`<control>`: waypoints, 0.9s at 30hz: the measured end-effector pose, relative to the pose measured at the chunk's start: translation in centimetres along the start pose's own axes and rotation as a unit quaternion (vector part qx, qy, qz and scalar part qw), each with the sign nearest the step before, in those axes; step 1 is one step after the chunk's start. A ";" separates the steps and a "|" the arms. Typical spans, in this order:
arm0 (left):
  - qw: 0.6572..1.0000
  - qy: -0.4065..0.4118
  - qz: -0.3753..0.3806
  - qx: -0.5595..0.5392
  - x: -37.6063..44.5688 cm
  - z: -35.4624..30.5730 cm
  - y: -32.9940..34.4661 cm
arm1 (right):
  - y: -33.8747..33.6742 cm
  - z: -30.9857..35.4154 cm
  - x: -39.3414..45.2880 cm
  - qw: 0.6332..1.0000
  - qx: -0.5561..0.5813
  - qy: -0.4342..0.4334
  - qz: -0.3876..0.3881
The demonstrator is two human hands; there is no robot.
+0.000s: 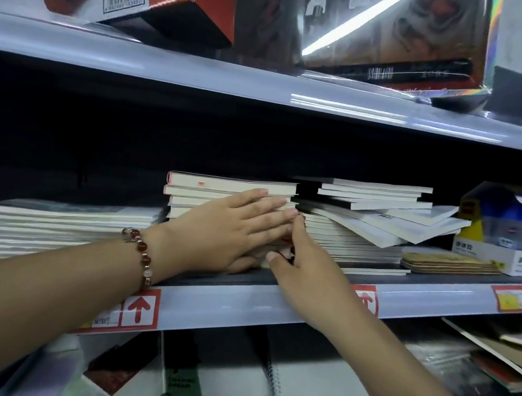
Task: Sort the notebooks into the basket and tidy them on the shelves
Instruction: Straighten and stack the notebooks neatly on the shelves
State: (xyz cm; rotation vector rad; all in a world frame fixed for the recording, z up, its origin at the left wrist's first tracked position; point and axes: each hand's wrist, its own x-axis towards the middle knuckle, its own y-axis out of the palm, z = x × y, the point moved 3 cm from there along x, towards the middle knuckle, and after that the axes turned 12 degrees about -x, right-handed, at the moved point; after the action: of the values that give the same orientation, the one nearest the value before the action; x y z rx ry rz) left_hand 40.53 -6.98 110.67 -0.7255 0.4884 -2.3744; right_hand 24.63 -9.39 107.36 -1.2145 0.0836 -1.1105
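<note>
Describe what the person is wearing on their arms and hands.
Both forearms are bare, with no sleeves in view. The left hand has a bracelet of round reddish-brown beads and a few pale ones at the wrist. The right hand wears nothing visible: no rings, watch or gloves.

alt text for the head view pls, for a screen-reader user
Both hands reach onto a shop shelf: the left hand lies flat against the front of the middle notebook stack, the right hand touches its lower right corner. A messier stack leans alongside.
</note>
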 end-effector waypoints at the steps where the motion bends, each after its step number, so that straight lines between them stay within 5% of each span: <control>1: 1.000 0.002 0.001 0.000 0.0 0.0 -0.1 | 0.0 0.1 0.0 1.000 -0.006 -0.005 0.000; 11: 0.997 -0.025 0.061 -0.034 0.1 -0.2 -0.6 | -0.1 0.1 0.8 1.000 0.004 -0.003 -0.002; 15: 0.980 -0.071 0.054 -0.176 1.2 -1.1 -4.3 | -0.7 -0.7 0.1 0.988 0.150 -0.023 -0.043; 19: 0.874 -0.267 -0.054 -0.402 0.2 -2.8 -9.1 | -2.5 -2.1 -3.2 0.939 0.316 -0.036 -0.129; 27: 0.597 -0.447 -0.257 -0.615 -3.4 -9.5 -9.5 | -5.7 -6.1 -8.4 0.923 0.345 -0.046 -0.162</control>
State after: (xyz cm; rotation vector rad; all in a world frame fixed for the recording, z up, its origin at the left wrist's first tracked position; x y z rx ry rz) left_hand 32.96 3.94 106.66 -2.7413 1.5701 -1.2955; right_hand 13.19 -7.22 105.18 -0.6455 -0.5602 -1.2193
